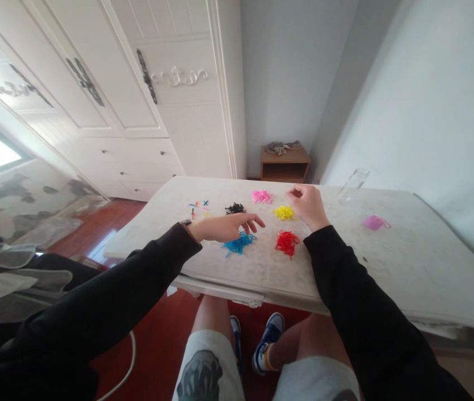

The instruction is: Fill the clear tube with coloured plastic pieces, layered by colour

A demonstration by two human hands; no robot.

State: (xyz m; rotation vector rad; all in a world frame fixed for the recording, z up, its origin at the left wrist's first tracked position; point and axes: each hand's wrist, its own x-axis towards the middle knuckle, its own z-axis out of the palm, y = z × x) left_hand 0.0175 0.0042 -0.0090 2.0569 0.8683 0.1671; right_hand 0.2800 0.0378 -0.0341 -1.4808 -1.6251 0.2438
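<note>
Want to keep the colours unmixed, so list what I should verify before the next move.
1. Blue pile, red pile, yellow pile, pink pile and black pile lie apart: ok.
2. Left hand open over the blue pile, holding nothing: ok.
3. Right hand beside the yellow pile, fingers curled; band inside: cannot tell.
4. Loose bits left of the black pile gathered together: not ok, scattered.
5. Clear glass upright: cannot tell.

White table (407,267) holds five coloured band piles (287,243), a glass (352,186), a pink pouch (374,223).
</note>
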